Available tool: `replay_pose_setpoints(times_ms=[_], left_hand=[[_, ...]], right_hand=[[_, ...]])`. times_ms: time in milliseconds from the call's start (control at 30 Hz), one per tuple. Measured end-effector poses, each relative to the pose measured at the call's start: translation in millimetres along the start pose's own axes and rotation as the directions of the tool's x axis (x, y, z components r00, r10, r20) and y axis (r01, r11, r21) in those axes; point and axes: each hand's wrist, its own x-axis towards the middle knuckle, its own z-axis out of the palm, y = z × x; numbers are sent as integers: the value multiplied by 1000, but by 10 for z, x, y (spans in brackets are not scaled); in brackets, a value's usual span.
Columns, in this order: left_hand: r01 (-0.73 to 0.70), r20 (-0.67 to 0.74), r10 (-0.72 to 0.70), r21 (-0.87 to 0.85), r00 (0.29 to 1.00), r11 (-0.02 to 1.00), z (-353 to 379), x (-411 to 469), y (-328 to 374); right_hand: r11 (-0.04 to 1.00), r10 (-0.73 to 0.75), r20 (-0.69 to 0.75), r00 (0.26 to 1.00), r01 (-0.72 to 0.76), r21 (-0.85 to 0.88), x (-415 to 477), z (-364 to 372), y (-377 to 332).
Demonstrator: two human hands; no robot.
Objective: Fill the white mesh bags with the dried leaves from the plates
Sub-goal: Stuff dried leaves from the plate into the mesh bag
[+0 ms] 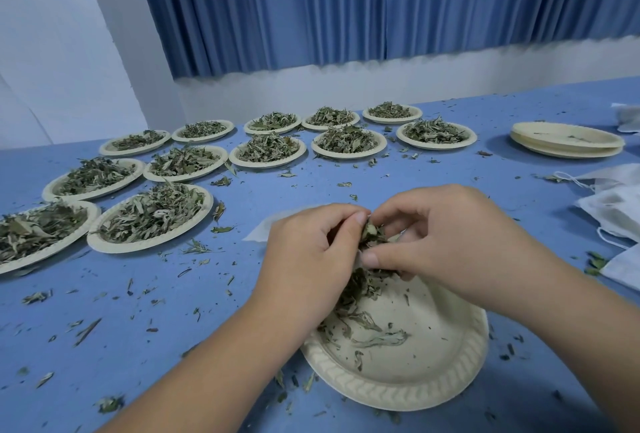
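Hands [311, 252] [446, 242] pinch leaves [372, 235]; 12 full plates [138, 248] beyond.

Near-edge paper plate [433, 346] almost emptied, its dried leaves [360, 289] clumped at the far rim by a white mesh bag [264, 229]; leaf-heaped plates [138, 248] along left and far edges, spare bags [616, 211] at right edge.

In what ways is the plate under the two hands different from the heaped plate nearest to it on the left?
The plate under the hands is almost emptied: few leaves remain and its pale bottom shows; the heaped plate is covered to the rim. The left hand and right hand pinch a clump of leaves over the first; nothing touches the heaped plate. Both are round, cream plates on the blue table.
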Motion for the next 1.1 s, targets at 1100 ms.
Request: replay_pose_setpoints(times_ms=[1100], left_hand=[[75,-51,-83,-136,995,988,-82,6,-5]], right_hand=[[954,-100,-210,972,154,259,20,90,24]])
